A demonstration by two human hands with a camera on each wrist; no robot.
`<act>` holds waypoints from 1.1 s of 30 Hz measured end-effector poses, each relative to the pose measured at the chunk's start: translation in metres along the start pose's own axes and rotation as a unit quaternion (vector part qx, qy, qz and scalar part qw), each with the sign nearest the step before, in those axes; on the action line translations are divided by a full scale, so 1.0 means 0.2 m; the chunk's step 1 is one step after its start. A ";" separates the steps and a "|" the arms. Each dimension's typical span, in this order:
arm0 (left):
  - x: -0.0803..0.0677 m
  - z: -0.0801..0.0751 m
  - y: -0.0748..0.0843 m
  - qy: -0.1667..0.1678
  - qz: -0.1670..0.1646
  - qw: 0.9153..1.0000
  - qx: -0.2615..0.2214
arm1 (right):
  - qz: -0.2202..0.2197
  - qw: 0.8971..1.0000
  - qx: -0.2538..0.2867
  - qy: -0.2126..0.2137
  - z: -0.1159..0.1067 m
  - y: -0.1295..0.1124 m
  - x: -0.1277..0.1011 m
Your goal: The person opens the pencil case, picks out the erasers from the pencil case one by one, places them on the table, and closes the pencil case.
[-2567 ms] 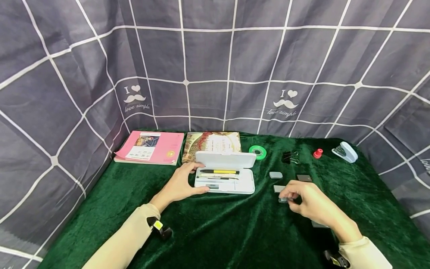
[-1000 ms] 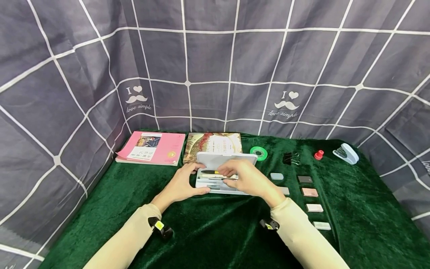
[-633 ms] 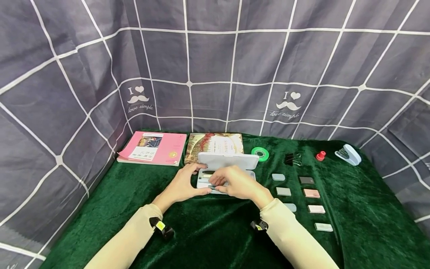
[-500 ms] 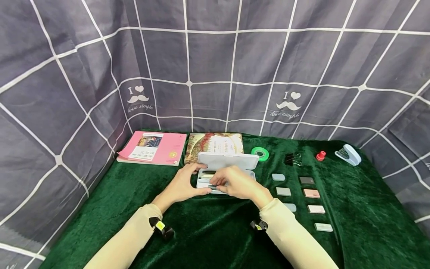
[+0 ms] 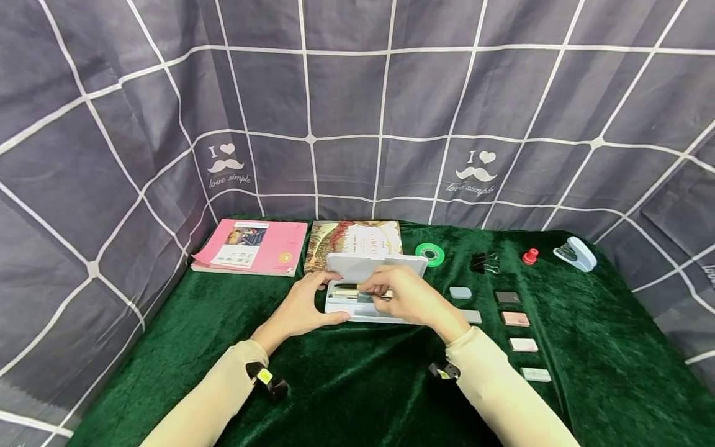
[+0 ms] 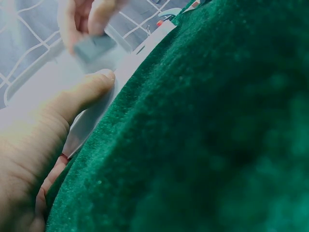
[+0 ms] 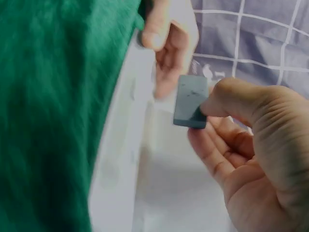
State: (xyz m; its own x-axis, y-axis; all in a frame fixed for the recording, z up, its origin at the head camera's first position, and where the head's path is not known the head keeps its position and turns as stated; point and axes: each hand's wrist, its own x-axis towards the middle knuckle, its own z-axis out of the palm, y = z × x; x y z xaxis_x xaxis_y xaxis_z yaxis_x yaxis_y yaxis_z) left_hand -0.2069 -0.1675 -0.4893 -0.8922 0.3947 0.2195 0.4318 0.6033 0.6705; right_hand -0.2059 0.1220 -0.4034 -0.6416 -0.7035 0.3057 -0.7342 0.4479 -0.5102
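A white pencil case [image 5: 363, 313] lies on the green cloth with its lid [image 5: 347, 266] raised at the back. Pens [image 5: 343, 293] lie in its rear part. My left hand [image 5: 301, 307] grips the case's left end, thumb along the front edge and fingers at the back. Between thumb and fingers, my right hand [image 5: 410, 298] pinches a grey-green rectangular eraser [image 7: 190, 101], held up over the case. Small dark marks show on the eraser's face in the right wrist view. In the left wrist view the eraser [image 6: 93, 50] is blurred, beyond my left thumb.
Right of the case, small blocks stand in two columns, among them a blue one [image 5: 460, 292], a dark one [image 5: 508, 298] and a pink one [image 5: 515, 319]. Behind are green tape [image 5: 429, 254], black binder clips [image 5: 484, 263], a red piece [image 5: 530, 256] and books [image 5: 279, 246].
My right hand has come from the blocks at right into the case, taken the grey-green eraser from its front part and lifted it up and right. My left hand has stayed on the case.
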 end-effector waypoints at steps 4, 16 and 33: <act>0.00 0.00 0.00 -0.004 -0.007 1.000 0.001 | -0.008 0.999 -0.005 0.050 -0.10 0.02 -0.08; -0.02 -0.01 -0.01 -0.003 -0.016 1.000 0.000 | 0.017 0.990 -0.075 0.117 -0.40 0.04 -0.41; 0.00 0.00 0.00 -0.002 -0.006 1.000 -0.006 | 0.045 0.992 -0.050 0.104 -0.33 0.05 -0.98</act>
State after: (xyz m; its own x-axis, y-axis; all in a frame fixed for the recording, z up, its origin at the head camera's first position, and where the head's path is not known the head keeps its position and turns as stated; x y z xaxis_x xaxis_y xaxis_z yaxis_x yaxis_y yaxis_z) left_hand -0.2060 -0.1679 -0.4891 -0.8965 0.3911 0.2081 0.4196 0.5991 0.6819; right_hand -0.1017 0.3004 -0.4148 -0.7304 -0.5327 0.4276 -0.6830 0.5644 -0.4635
